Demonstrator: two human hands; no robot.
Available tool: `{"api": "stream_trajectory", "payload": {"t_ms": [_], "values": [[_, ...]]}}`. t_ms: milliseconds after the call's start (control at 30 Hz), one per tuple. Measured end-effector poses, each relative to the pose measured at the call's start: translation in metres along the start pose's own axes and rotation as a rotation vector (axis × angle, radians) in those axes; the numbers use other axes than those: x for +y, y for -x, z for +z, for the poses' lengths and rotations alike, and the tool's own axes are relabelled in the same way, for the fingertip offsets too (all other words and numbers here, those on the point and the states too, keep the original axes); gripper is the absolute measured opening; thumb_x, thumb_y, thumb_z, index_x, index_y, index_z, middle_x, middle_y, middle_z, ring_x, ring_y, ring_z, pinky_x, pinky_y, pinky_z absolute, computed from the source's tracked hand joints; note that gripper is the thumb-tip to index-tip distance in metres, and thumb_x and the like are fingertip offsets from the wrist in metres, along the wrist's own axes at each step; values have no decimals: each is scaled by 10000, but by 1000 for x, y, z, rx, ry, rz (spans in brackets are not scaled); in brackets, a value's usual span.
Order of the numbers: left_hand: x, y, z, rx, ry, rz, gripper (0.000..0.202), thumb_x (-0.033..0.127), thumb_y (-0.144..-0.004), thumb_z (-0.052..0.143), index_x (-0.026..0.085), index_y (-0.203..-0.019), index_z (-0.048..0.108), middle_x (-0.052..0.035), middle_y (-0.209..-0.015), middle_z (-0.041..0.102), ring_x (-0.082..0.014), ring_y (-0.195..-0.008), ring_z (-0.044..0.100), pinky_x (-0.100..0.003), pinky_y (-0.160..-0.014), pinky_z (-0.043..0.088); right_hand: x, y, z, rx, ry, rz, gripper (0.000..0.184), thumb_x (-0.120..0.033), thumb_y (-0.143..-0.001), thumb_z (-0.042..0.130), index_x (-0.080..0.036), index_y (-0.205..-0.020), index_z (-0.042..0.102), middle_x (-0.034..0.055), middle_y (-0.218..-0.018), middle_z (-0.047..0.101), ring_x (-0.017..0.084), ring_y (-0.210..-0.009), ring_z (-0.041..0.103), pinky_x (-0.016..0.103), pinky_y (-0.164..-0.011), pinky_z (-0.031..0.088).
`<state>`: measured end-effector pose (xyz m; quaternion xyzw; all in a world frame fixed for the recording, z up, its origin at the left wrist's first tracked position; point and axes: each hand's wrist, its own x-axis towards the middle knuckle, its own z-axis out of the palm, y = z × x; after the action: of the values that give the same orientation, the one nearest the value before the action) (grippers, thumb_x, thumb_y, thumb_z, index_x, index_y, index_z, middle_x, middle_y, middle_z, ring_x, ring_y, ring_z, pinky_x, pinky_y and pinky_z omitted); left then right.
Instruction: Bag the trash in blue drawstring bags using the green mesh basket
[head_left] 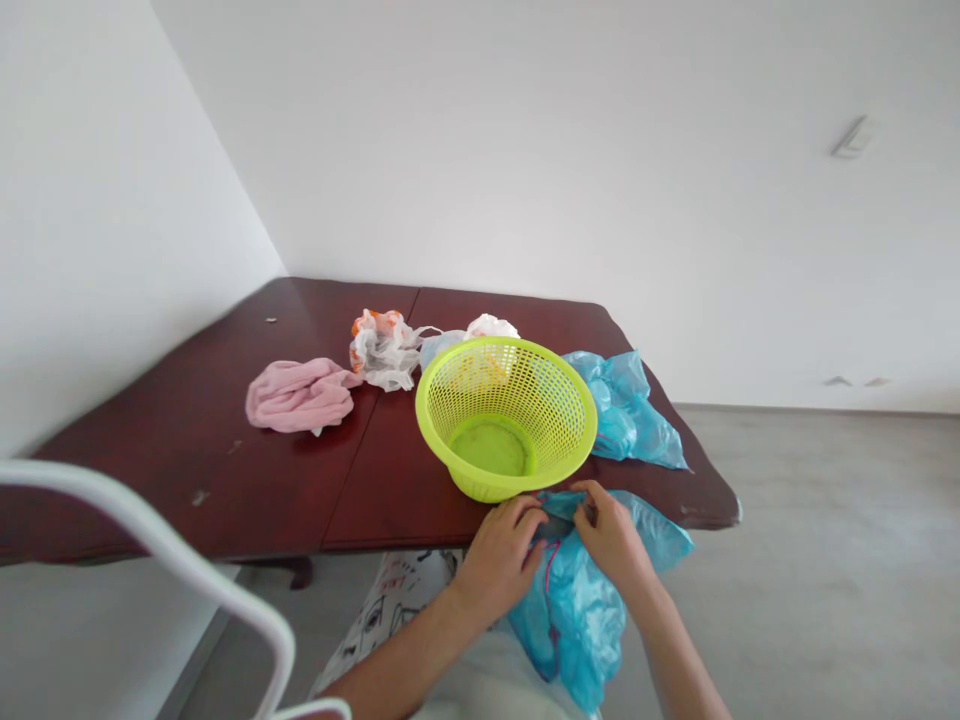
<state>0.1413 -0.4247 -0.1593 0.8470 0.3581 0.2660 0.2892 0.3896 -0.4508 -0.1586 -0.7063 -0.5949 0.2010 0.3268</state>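
A blue plastic bag (577, 600) hangs over the table's front edge toward my lap, with a thin pink drawstring along it. My left hand (510, 535) pinches the left side of the bag's mouth. On the opposite side, my right hand (606, 528) grips the rim with fingers curled. Between the hands the mouth is parted, showing a dark gap; what lies inside cannot be made out. Just beyond my hands stands a lime-green plastic basket (491, 445) with perforated walls, and nothing shows in it.
A second blue bag (630, 410) lies right of the basket on the dark red wooden table (405, 470). To the left are a pink cloth (300, 393) and a crumpled white-and-orange bag (386, 350). A white curved tube (172, 545) crosses the lower left.
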Motion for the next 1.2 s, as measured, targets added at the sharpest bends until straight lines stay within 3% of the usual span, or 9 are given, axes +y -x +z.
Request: {"api": "stream_trajectory", "payload": {"t_ms": [100, 267, 367, 467, 667, 800, 967, 1033, 1200], "values": [[2, -3, -4, -10, -8, -20, 416, 110, -1145, 656, 249, -1537, 666, -107, -1563, 737, -312, -1490, 721, -530, -1285, 612, -5, -1, -9, -5, 26, -56, 170, -268, -1003, 538, -252, -978, 706, 61, -931, 764, 269, -868, 717, 392, -843, 493], [13, -9, -16, -143, 17, -120, 499, 249, -1201, 627, 273, -1699, 604, -111, -1604, 775, -328, -1410, 789, -466, -1143, 639, -34, 6, -28, 12, -194, -157, 138, -279, -1070, 566, -255, -976, 665, 36, -960, 702, 235, -906, 672, 354, -843, 525], [24, -13, -38, -221, 81, -161, 226, 410, -1201, 660, 249, -1290, 792, -56, -1169, 863, -288, -1081, 812, -380, -929, 575, -55, 12, -47, -11, -315, -161, 198, -343, -1136, 564, -253, -992, 666, 15, -920, 654, 208, -854, 619, 322, -778, 515], [38, -15, -71, -249, 300, -155, 366, 495, -1172, 699, 214, -937, 695, 7, -814, 670, -182, -767, 609, -314, -725, 414, -77, 14, -69, 36, -420, -80, 292, -487, -1187, 611, -245, -1053, 707, 15, -911, 657, 190, -800, 576, 298, -710, 496], [54, -17, -143, -398, 1053, -176, 605, 720, -997, 954, 196, -1016, 651, 30, -825, 605, -102, -687, 473, -215, -626, 361, -132, 5, -106, -30, -805, 160, 551, -771, -1012, 893, -273, -1134, 692, -22, -783, 643, 149, -622, 534, 245, -555, 444], [51, -20, -174, -289, 1229, -127, 739, 802, -870, 1021, 193, -874, 602, 32, -745, 575, -69, -594, 424, -202, -572, 333, -159, -8, -124, -142, -904, 251, 723, -813, -846, 1023, -285, -1204, 684, -13, -824, 710, 166, -612, 626, 266, -560, 541], [52, -16, -195, -3, 1245, -214, 732, 893, -943, 874, 190, -871, 684, 2, -699, 594, -114, -568, 479, -245, -543, 365, -175, -12, -138, -56, -685, 42, 586, -803, -1043, 862, -276, -1263, 731, -37, -746, 634, 135, -557, 509, 225, -476, 380], [55, -14, -198, -39, 1247, -245, 711, 887, -981, 825, 193, -884, 710, -13, -702, 608, -131, -573, 496, -265, -547, 384, -185, -7, -141, 34, -598, -59, 470, -711, -1131, 805, -276, -1302, 757, -31, -773, 636, 121, -555, 455, 227, -464, 323], [62, -16, -193, -325, 1267, -188, 699, 831, -885, 981, 181, -867, 725, 1, -705, 601, -109, -586, 497, -250, -569, 369, -216, 8, -142, 119, -544, -203, 260, -524, -1190, 773, -275, -1263, 790, -5, -858, 696, 105, -548, 430, 251, -442, 284]]}}
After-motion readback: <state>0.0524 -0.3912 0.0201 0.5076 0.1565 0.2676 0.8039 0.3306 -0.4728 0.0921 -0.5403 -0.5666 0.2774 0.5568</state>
